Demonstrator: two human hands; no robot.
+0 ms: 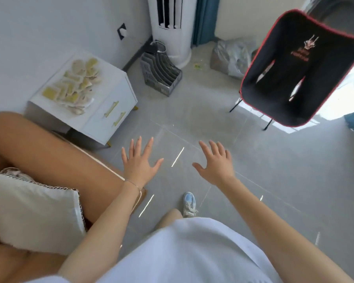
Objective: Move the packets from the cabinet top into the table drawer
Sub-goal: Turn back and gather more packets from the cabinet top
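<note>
Several yellow and beige packets lie heaped on top of a low white cabinet with two gold-handled drawers, at the upper left against the wall. My left hand hovers over the floor below and right of the cabinet, fingers spread, holding nothing. My right hand hovers level with it further right, also spread and empty. Both hands are well apart from the packets. No table drawer is in view.
A tan sofa with a white cushion fills the left. A grey file rack and a white tower fan stand behind the cabinet. A black, red-trimmed chair stands at the right. Grey tiled floor lies between.
</note>
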